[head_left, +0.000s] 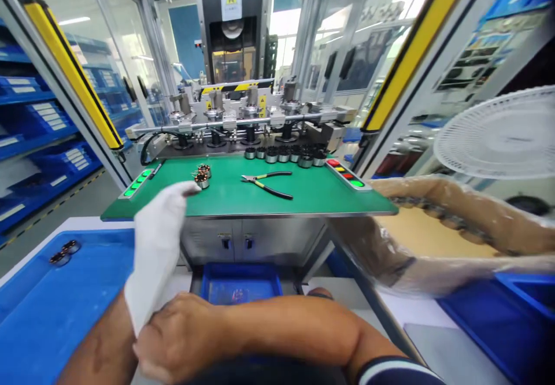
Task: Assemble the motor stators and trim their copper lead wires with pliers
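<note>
Low in the frame, the right hand (182,339) crosses over and pinches the cuff of a white glove (156,246) worn on the left hand (162,223). The glove's long axis runs up toward the green worktop (303,197); its fingers, loosely spread, grip nothing. Ahead lie wound coils (202,176) and pliers (266,184); a blue tray (43,304) sits at lower left.
</note>
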A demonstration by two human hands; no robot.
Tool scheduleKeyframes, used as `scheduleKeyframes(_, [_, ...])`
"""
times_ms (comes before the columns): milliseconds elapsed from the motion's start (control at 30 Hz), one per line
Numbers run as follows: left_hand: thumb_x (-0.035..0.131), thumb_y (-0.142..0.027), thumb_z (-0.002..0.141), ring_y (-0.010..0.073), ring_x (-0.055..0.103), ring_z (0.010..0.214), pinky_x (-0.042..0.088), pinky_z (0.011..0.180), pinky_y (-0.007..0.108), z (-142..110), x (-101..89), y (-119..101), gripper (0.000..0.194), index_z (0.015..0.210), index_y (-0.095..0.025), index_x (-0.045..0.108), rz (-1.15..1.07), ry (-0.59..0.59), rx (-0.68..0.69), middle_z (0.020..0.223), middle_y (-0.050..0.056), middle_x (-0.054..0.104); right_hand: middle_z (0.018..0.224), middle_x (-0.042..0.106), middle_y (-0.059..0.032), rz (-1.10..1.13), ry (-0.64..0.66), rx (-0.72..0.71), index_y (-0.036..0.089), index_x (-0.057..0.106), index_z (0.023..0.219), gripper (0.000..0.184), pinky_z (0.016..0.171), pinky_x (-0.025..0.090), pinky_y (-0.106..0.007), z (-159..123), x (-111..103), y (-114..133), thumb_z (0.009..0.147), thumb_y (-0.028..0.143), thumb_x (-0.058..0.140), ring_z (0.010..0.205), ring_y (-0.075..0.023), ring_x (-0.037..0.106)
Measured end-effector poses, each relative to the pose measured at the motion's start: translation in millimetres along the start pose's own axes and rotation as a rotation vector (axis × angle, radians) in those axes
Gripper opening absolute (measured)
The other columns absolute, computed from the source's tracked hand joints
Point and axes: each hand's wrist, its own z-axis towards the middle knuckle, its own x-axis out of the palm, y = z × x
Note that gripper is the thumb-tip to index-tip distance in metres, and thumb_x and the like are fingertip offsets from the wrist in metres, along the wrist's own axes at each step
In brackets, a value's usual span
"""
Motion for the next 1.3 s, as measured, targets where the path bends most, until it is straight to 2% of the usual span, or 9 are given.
scheduleKeyframes(100, [0.055,-0.047,0.091,0.0299,0.062,0.117,0.042,0.110,0.048,20,14.6,15,0.042,0.120,-0.019,0.068,0.228,0.026,-0.044,0.118,0.010,0.070,0.050,0.043,0.0035,-0.090,-0.034,0.161,0.021,0.045,0.064,0.029,0.037,0.019,-0.023,-28,1,-10,0.089,0.033,0.051,0.040,-0.0115,0.038])
scheduleKeyframes(200, [0.073,-0.037,0.069,0.0429,0.052,0.127,0.031,0.112,0.062,57,16.6,52,0.067,0.132,-0.015,0.060,0.408,0.166,-0.100,0.130,0.019,0.062,0.058,0.052,0.0006,-0.183,-0.202,0.333,0.018,0.046,0.066,0.033,0.045,0.026,-0.023,-64,-18,-17,0.097,0.029,0.046,0.048,-0.0112,0.048])
scheduleKeyframes(367, [0.070,-0.044,0.063,0.0326,0.060,0.113,0.045,0.104,0.046,97,19.6,101,0.053,0.109,-0.019,0.067,0.443,0.490,-0.054,0.123,0.013,0.062,0.062,0.056,-0.0004,-0.114,-0.242,0.419,0.017,0.052,0.069,0.032,0.049,0.029,-0.025,-114,-35,9,0.098,0.029,0.045,0.051,-0.0116,0.052])
scheduleKeyframes(567, [0.066,-0.050,0.068,0.0299,0.062,0.097,0.047,0.096,0.044,99,36.5,101,0.034,0.084,-0.020,0.060,0.485,0.487,-0.016,0.102,0.010,0.068,0.066,0.062,-0.0014,0.032,-0.308,0.506,0.016,0.060,0.078,0.026,0.053,0.036,-0.024,-123,-35,16,0.096,0.033,0.052,0.056,-0.0119,0.057])
scheduleKeyframes(667, [0.065,-0.045,0.073,0.0278,0.064,0.085,0.051,0.087,0.044,78,37.3,87,0.028,0.082,-0.021,0.053,0.466,0.406,-0.020,0.091,0.009,0.070,0.067,0.062,-0.0031,0.262,-0.436,0.655,0.014,0.063,0.078,0.025,0.055,0.041,-0.021,-117,-45,4,0.094,0.032,0.056,0.057,-0.0103,0.056])
scheduleKeyframes(767, [0.061,-0.040,0.084,0.0259,0.065,0.108,0.050,0.097,0.040,28,35.0,62,0.023,0.087,-0.021,0.049,0.374,0.297,0.039,0.116,0.012,0.067,0.071,0.065,-0.0041,0.648,-0.601,0.882,0.012,0.066,0.083,0.019,0.058,0.047,-0.019,-108,-54,-4,0.084,0.031,0.068,0.060,-0.0091,0.057])
scheduleKeyframes(967, [0.071,-0.010,0.083,0.0184,0.063,0.119,0.052,0.097,0.029,-77,27.7,12,0.025,0.104,-0.020,0.059,0.184,0.201,0.436,0.132,0.010,0.062,0.070,0.068,-0.0030,1.516,-0.732,1.208,0.012,0.057,0.085,0.052,0.048,0.052,-0.020,-95,-61,7,0.055,0.042,0.089,0.056,-0.0122,0.064])
scheduleKeyframes(1167, [0.062,-0.003,0.085,0.0209,0.062,0.121,0.053,0.093,0.028,-97,24.6,8,0.029,0.110,-0.018,0.060,0.380,0.232,0.538,0.138,0.015,0.058,0.059,0.065,0.0027,1.574,-0.810,1.379,0.014,0.052,0.085,0.065,0.041,0.051,-0.019,-94,-66,11,0.041,0.034,0.096,0.044,-0.0110,0.060])
scheduleKeyframes(1300, [0.064,-0.005,0.086,0.0163,0.062,0.121,0.051,0.098,0.024,-98,25.6,7,0.028,0.110,-0.020,0.061,0.291,0.293,0.412,0.137,0.011,0.060,0.053,0.063,0.0020,1.573,-0.601,1.348,0.012,0.057,0.079,0.051,0.036,0.043,-0.013,-104,-80,15,0.053,0.040,0.091,0.037,-0.0062,0.053])
